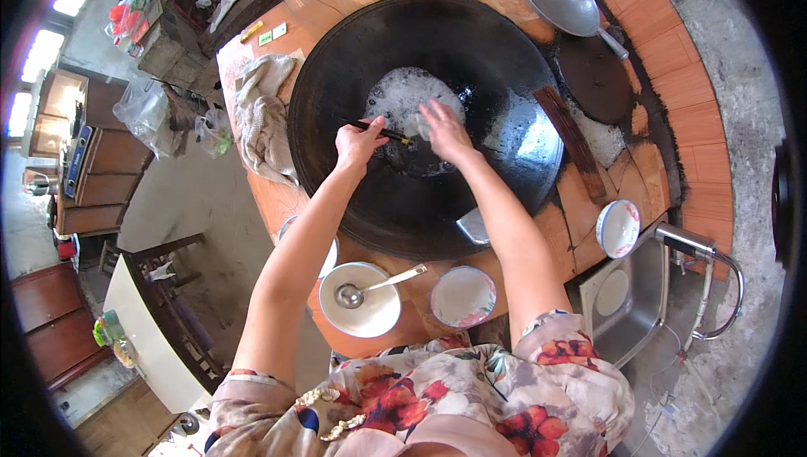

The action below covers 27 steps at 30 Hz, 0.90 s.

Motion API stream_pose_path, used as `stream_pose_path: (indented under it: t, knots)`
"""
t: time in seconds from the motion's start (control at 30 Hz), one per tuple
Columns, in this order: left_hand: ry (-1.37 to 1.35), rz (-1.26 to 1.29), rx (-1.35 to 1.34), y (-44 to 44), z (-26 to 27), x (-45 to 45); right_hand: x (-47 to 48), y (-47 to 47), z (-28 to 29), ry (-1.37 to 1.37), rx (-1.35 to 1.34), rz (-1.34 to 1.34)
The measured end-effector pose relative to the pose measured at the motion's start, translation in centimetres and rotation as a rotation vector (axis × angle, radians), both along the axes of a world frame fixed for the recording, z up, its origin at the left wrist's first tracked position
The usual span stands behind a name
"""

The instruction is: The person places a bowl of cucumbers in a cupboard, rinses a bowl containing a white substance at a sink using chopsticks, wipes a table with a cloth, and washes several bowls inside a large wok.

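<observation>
A large black wok (403, 217) is set into the tiled stove top. Foamy water (410, 82) lies in its bottom. My left hand (360, 143) grips dark chopsticks (397, 135) over the near left side of the foam, their light tips pointing right. My right hand (446, 131) reaches into the foam with its fingers apart. Under those fingers is a whitish patch; whether it is foam or cloth is unclear. A flat grey piece (473, 227) rests on the wok's near wall, partly hidden by my right forearm.
Near me stand a white bowl (372, 321) holding a metal ladle (350, 295) and a floral bowl (463, 296). Another bowl (618, 229) sits by the sink (637, 305). A crumpled cloth (265, 116) lies left. A wooden strip (570, 145) and metal scoop (561, 0) lie right.
</observation>
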<state>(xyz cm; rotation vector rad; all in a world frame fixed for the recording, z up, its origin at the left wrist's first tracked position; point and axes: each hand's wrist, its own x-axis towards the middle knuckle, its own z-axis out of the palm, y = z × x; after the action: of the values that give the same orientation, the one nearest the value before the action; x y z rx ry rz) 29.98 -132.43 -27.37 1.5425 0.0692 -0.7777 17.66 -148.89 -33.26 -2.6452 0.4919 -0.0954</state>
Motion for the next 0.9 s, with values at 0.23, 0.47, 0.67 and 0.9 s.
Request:
stream_pose_path:
  t: [0.23,0.47,0.67,0.9]
  knots:
    - [-0.051,0.123,0.083,0.9,-4.3,0.5,0.4,5.1,-0.4,-0.252,0.471,-0.113]
    - [0.354,0.105,-0.125,0.0,-2.9,-2.1,0.1,8.0,5.7,-0.568,0.148,0.055]
    - [0.273,0.056,-0.103,3.0,-0.4,-1.1,-2.6,2.3,-2.0,-0.184,-0.002,0.133]
    - [0.357,0.108,-0.162,3.0,-1.8,0.6,-2.5,1.3,-3.6,0.008,-0.081,0.026]
